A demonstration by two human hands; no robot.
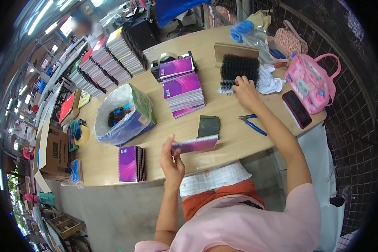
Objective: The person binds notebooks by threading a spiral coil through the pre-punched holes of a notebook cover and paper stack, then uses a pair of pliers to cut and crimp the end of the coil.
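Observation:
My left hand grips a thin purple notebook by its left end, tilted up above the near table edge, with holes along its upper edge. At the far right, my right hand reaches to a stack of black binding coils, its fingers closed on the near edge of the stack. How many coils they pinch is hidden. Beyond the held notebook lies a dark green pad. Blue-handled pliers rest below my right forearm. A pile of purple notebooks stands mid-table.
Bound purple notebooks stack at the near left, beside a plastic-lined bin. Tall notebook stacks and a tape dispenser stand farther back. A phone and pink bag sit right. A person is at the back.

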